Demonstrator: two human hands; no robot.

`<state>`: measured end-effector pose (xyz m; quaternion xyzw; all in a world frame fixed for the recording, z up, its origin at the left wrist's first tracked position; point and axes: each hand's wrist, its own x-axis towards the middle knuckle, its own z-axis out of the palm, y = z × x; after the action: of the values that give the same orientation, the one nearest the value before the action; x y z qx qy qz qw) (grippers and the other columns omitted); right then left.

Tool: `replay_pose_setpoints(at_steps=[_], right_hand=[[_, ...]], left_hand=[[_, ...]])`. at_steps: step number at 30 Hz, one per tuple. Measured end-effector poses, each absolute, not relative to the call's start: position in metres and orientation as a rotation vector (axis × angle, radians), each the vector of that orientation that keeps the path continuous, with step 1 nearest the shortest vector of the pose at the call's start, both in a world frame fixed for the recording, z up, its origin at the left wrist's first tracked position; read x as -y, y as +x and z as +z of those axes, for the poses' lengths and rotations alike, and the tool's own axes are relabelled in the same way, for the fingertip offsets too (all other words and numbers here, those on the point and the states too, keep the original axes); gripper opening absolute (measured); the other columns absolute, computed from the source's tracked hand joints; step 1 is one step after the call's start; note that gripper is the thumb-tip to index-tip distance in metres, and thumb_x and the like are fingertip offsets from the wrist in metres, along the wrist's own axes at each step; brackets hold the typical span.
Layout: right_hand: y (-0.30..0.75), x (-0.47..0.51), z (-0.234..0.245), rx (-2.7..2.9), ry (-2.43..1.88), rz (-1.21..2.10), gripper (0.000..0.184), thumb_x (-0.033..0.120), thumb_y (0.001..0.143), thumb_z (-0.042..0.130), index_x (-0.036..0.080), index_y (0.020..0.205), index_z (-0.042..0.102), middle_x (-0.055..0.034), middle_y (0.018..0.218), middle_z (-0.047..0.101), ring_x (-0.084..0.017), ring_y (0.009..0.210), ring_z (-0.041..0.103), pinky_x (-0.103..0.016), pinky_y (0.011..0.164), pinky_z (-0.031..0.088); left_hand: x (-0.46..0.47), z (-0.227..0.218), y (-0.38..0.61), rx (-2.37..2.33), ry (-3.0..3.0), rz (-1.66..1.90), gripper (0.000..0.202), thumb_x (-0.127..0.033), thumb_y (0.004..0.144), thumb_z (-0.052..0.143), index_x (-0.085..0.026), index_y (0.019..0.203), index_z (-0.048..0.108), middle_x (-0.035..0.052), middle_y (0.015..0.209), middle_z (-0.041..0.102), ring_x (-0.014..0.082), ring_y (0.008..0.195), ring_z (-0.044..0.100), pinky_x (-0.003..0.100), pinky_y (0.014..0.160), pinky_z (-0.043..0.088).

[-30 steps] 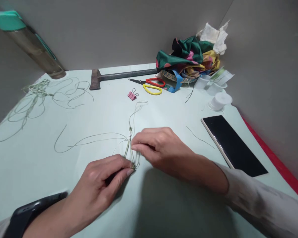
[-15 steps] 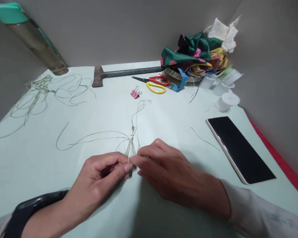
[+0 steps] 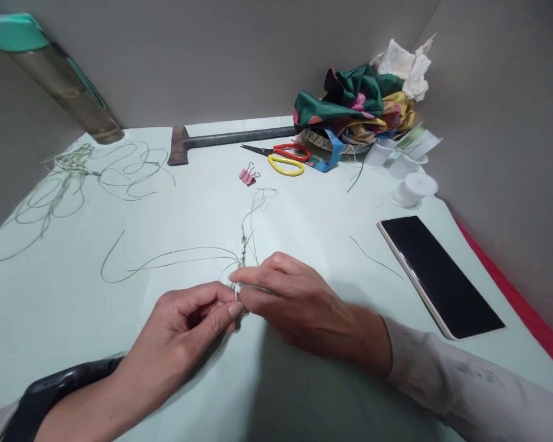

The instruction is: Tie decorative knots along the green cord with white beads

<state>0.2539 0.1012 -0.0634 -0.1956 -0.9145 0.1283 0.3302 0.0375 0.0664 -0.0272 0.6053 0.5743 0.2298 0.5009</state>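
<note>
Thin green cords (image 3: 243,248) with a knotted length lie on the pale table in front of me, running down to my fingertips. My left hand (image 3: 179,328) pinches their near end between thumb and index finger. A short bit of white thread (image 3: 236,295) shows at that pinch. My right hand (image 3: 299,307) meets it from the right, its lower fingers closed at the thread and its index finger stretched across the cords. Its thumb tip is hidden. Loose cord ends (image 3: 184,250) trail off to the left, and a loop (image 3: 268,191) lies beyond the knots.
Behind are a pink binder clip (image 3: 247,176), scissors (image 3: 286,161), a hammer (image 3: 179,147) and bunched cloth (image 3: 359,98). A phone (image 3: 437,276) and a white spool (image 3: 415,188) lie to the right. Tangled green cord (image 3: 74,166) and a bottle (image 3: 69,92) are at the left.
My right hand has shifted left and slightly up, and its index finger now reaches over the cords. My left hand keeps its pinch. The view has moved slightly.
</note>
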Motion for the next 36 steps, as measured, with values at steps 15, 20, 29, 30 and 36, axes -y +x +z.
replay_pose_setpoints(at_steps=[15,20,29,30,36], right_hand=[[0.246,-0.110,-0.059,2.680,-0.678,0.511,0.027,0.001,0.081,0.046,0.020,0.099,0.051,-0.0051,0.092,0.060,-0.022,0.082,0.041,-0.037,0.075,0.032],[0.245,-0.112,-0.054,2.652,-0.771,0.767,0.014,0.013,0.103,0.041,0.020,0.095,0.051,-0.0065,0.093,0.063,-0.021,0.086,0.048,-0.036,0.084,0.041],[0.262,-0.102,-0.038,2.184,-0.895,0.464,0.023,0.005,0.096,0.046,0.016,0.109,0.061,-0.0112,0.111,0.071,-0.024,0.104,0.058,-0.041,0.094,0.048],[0.263,-0.097,-0.034,2.147,-0.916,0.485,0.023,0.004,0.095,0.046,0.016,0.107,0.062,-0.0097,0.106,0.071,-0.023,0.101,0.059,-0.039,0.092,0.050],[0.253,-0.069,-0.037,2.252,-0.899,0.665,0.013,0.027,0.103,0.061,0.014,0.100,0.065,-0.0095,0.098,0.072,-0.021,0.089,0.063,-0.036,0.080,0.054]], left_hand=[[-0.068,-0.031,0.039,-1.437,1.646,0.702,0.023,-0.042,0.092,0.062,-0.021,0.091,0.072,-0.0047,0.059,0.053,0.0110,0.051,0.045,0.018,0.046,0.037],[-0.069,-0.029,0.039,-1.384,1.654,0.612,0.026,-0.040,0.092,0.061,-0.023,0.080,0.076,-0.0003,0.062,0.063,0.0133,0.055,0.051,0.020,0.048,0.039],[-0.065,-0.027,0.038,-1.401,1.446,0.606,0.028,-0.045,0.085,0.067,-0.021,0.076,0.078,0.0057,0.071,0.071,0.0127,0.055,0.048,0.020,0.047,0.039],[-0.065,-0.027,0.037,-1.402,1.425,0.617,0.027,-0.044,0.085,0.068,-0.021,0.076,0.078,0.0054,0.071,0.070,0.0125,0.055,0.048,0.020,0.047,0.039],[-0.063,-0.028,0.033,-1.361,1.388,0.629,0.023,-0.043,0.089,0.070,-0.024,0.079,0.078,0.0024,0.068,0.067,0.0112,0.054,0.045,0.019,0.047,0.037]])
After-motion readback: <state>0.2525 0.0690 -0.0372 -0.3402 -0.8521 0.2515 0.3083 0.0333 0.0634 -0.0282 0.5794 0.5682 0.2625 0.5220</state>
